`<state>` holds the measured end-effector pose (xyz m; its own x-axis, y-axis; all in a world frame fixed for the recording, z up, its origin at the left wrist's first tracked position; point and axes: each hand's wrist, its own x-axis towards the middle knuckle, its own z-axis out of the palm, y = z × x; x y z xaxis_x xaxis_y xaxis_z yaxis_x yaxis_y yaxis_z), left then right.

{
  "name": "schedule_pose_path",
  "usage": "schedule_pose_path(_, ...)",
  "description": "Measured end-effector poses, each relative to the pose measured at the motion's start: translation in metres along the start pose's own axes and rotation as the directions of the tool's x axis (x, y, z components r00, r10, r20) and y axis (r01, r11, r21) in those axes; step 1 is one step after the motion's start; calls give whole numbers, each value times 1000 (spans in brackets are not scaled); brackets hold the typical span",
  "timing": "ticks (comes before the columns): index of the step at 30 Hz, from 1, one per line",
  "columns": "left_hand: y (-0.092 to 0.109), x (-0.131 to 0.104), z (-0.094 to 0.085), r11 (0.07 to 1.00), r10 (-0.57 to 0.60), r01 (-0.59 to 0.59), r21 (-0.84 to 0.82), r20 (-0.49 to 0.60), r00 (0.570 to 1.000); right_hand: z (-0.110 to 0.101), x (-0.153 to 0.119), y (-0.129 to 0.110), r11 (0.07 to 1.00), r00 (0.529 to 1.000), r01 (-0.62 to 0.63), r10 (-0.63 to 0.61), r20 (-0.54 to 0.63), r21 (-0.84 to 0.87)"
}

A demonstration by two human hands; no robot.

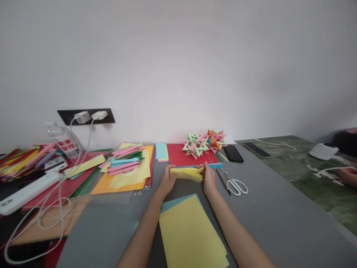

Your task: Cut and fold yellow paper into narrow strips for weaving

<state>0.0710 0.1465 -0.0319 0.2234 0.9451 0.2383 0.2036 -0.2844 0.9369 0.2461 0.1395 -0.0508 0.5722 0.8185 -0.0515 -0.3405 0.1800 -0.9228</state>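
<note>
Between my hands is a folded yellow paper (187,174), held just above the grey table. My left hand (167,181) grips its left end, and my right hand (208,179) grips the right end, where the layers spread apart. Nearer to me, between my forearms, lies a stack of yellow sheets (192,234) with a blue sheet (181,201) showing beneath its far edge. Beyond my hands, star-shaped folded paper models (196,145) in green, pink and orange rest on red paper (176,153). White-handled scissors (237,186) and a pen-like tool (224,181) lie right of my right hand.
Left are coloured paper strips (125,162), a bottle (64,140), a white power strip (30,193) and loose cables. A phone (233,153) and another dark flat device (257,149) lie right. Another person's hand (348,176) is at the far right, by a white device (323,150).
</note>
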Motion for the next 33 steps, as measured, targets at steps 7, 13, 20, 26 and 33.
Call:
schedule_pose_path(7, 3, 0, -1, 997, -33, 34, 67, -4, 999, 6, -11, -1, 976, 990, 123, -110, 85, -177)
schedule_pose_path(13, -1, 2, -1, 996, -42, 44, 81, -35, 999, 0, -3, 6, 967, 980, 185, -169, 106, -175)
schedule_pose_path(20, -1, 0, 0, 995, -37, 39, 95, -25, 999, 1, -2, 5, 988, 991, 68, -51, 123, -142)
schedule_pose_path(26, 4, -1, -1, 992, -55, 58, 111, -27, 998, 3, -5, 0, 961, 992, 75, -45, 119, -267)
schedule_pose_path(33, 9, -6, 0, 996, -22, 10, 93, 128, 992, 3, -6, 6, 972, 998, 56, -48, 41, -228)
